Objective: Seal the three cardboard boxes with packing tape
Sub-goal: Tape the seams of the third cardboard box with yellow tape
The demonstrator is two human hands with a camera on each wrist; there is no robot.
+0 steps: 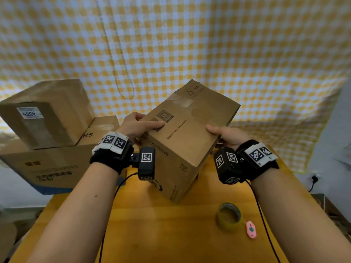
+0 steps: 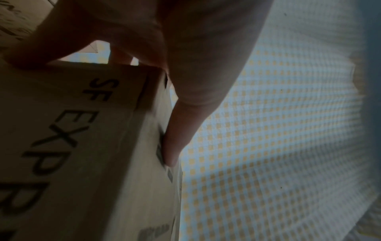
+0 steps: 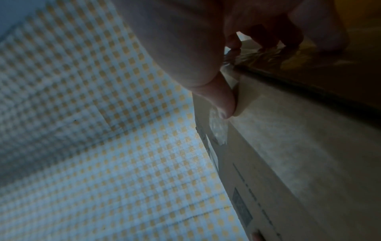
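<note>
A brown cardboard box [image 1: 190, 133] printed "SF EXPRESS" is tilted above the yellow table, held between both hands. My left hand [image 1: 136, 126] grips its left edge, thumb on the upper face and fingers behind. My right hand [image 1: 222, 135] grips its right edge, thumb on top. In the left wrist view the thumb [image 2: 179, 130] lies along the box [image 2: 82, 163] edge. In the right wrist view the thumb [image 3: 216, 99] presses the box [image 3: 299, 146] near old clear tape. A roll of packing tape [image 1: 228, 216] lies on the table at the near right.
Two more cardboard boxes are stacked at the left: a smaller one [image 1: 45, 112] with a white label on a larger one [image 1: 51, 164]. A small pink cutter [image 1: 251, 229] lies beside the tape. A yellow checked cloth [image 1: 209, 44] hangs behind. The wooden table [image 1: 161, 234] stretches toward me.
</note>
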